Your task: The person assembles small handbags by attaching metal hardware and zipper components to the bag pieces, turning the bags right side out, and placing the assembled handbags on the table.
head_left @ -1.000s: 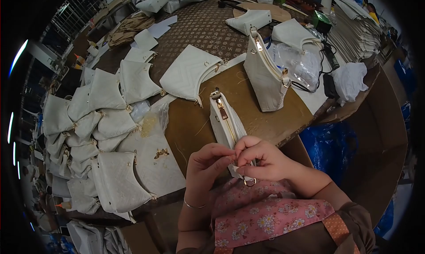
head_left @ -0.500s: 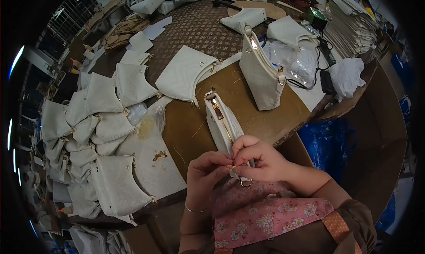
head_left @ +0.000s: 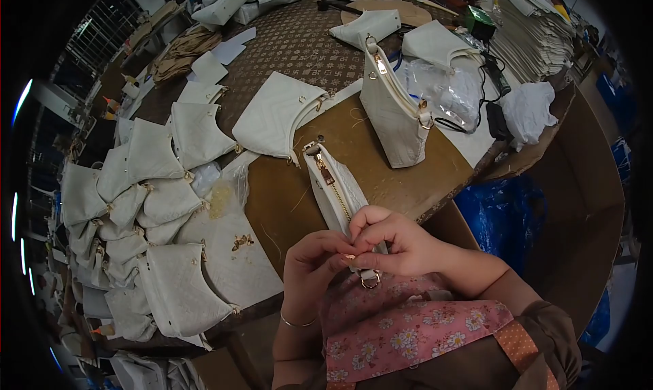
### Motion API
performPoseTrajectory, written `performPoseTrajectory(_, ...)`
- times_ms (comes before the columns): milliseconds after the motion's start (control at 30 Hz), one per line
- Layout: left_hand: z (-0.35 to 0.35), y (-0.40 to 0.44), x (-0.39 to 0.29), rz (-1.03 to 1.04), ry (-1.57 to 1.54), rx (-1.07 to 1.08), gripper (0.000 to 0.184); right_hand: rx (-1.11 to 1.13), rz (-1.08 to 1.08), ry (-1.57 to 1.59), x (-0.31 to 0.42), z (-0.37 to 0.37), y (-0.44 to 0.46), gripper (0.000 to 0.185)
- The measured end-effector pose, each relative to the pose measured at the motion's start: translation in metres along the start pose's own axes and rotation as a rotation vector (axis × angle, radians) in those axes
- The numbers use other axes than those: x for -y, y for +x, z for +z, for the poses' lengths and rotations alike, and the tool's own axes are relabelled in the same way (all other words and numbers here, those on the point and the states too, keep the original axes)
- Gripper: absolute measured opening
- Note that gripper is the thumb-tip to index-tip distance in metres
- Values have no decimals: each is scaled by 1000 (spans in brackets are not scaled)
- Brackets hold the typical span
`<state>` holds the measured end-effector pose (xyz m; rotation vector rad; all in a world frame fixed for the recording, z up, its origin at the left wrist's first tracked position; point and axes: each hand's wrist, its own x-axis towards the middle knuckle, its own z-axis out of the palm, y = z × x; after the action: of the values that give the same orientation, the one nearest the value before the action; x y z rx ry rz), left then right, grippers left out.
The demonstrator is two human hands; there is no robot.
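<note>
A white bag with a gold zipper lies on the brown board, its near end under my hands. My left hand is pinched at the fingertips on a small gold-coloured piece. Against it, my right hand has its fingers closed too; what it grips is too small to make out. Just below the fingers a gold ring shows at the bag's end. Another white bag stands upright on the board, further back to the right.
Many white bags are piled at the left. Small gold parts lie on a white sheet. Plastic wrapping and a black cable are at the back right. A cardboard box with blue plastic stands at the right.
The view has shifted slightly, so most things sit a little further left. Both hands stay together at the bag's near end, and the small gold-coloured piece shows more clearly between the fingertips.
</note>
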<state>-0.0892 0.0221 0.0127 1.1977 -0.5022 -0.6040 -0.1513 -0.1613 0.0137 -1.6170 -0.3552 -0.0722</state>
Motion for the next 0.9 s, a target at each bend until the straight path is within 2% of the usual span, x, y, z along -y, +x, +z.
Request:
performPoseTrajectory(200,2,1,4,-1,3,-11,15,39,-47,-32,4,-9,4,8)
performPoseTrajectory(267,2,2,4,0,-26,26,7,35,-42,-37,5,-10,3,8)
performPoseTrajectory(433,1,3,9,29,-34,30,7,41,-13,-38,2,-8,-1,6)
performPoseTrajectory(733,3,1,11,48,-15,10,6,-27,-19,-64,1,-3,-4,7)
performPoseTrajectory(900,8,-2,4,26,-22,1,5,26,-25,18,4,-10,-1,8)
